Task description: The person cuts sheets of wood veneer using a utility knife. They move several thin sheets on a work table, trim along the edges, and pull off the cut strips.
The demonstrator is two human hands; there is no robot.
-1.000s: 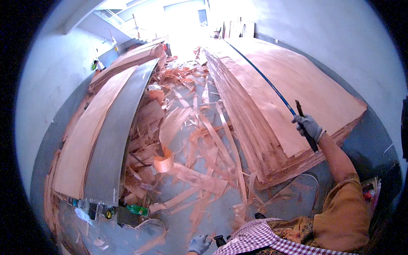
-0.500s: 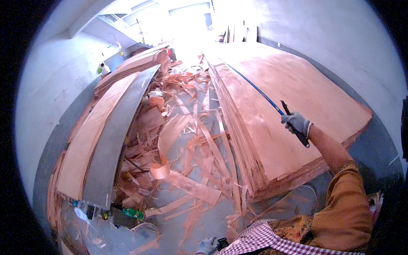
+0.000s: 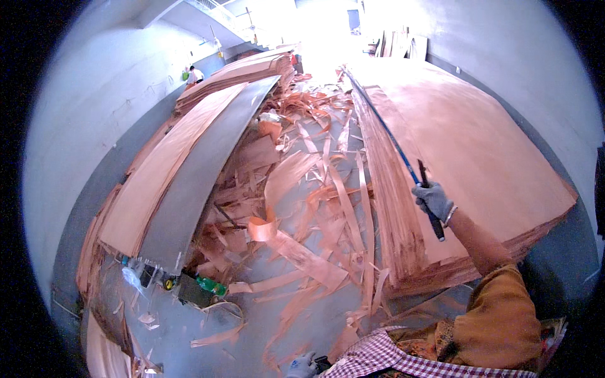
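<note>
My right hand (image 3: 433, 200), in a grey glove, is closed around a long blue straight bar (image 3: 384, 129). The bar lies along the left edge of a tall stack of thin reddish wood veneer sheets (image 3: 479, 145). A short dark handle (image 3: 422, 173) sticks up above the fingers of that hand. My left hand (image 3: 301, 365), also gloved, shows only partly at the lower edge, next to a small dark object (image 3: 321, 362). Whether it grips that object is unclear.
Loose veneer strips and curled offcuts (image 3: 296, 233) cover the floor between the stack and a long grey bench (image 3: 201, 170) with veneer piled on it. A green bottle (image 3: 211, 285) lies by the bench end. Another person (image 3: 194, 75) stands far off by the left wall.
My right hand with the blue bar has shifted a little to the left and nearer to me along the stack's edge. The view has swung slightly; the left hand stays low.
</note>
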